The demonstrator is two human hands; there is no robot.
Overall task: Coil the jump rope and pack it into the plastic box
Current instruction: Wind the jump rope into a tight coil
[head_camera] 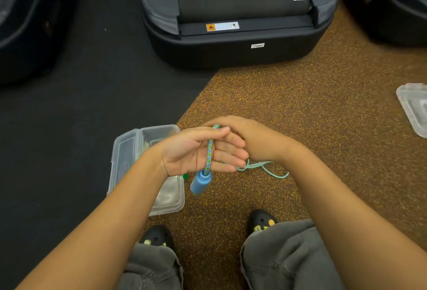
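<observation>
Just below the centre of the frame, 2 bare hands meet above the floor. The left hand (196,151) is turned palm up, its fingers (227,158) stretched out flat and close together, pointing right. A blue-and-green patterned cord of the jump rope (209,151) lies across that palm, pinned under the thumb near the top, and runs down to a light blue cylindrical plastic handle (200,183) that hangs tilted just below the hand. The right hand (251,137) rests against the left fingertips, curled with its back to the camera; its fingers appear closed around the upper end of the cord, though the exact hold is hidden.

A thin mint-green strand (265,167) of the rope lies in loose loops on the brown speckled rubber floor (312,127), just beneath and right of the right wrist.

The clear plastic box (129,151), open and rectangular, sits on the floor at lower left of centre, partly behind the left wrist, on the line where the brown floor meets a black mat (80,104). A clear plastic lid (413,107) lies well apart at the right edge of the frame.

At upper centre stands the dark end of a treadmill (231,42). At the bottom, grey trousers (288,255) and 2 black clogs (157,236) show.
</observation>
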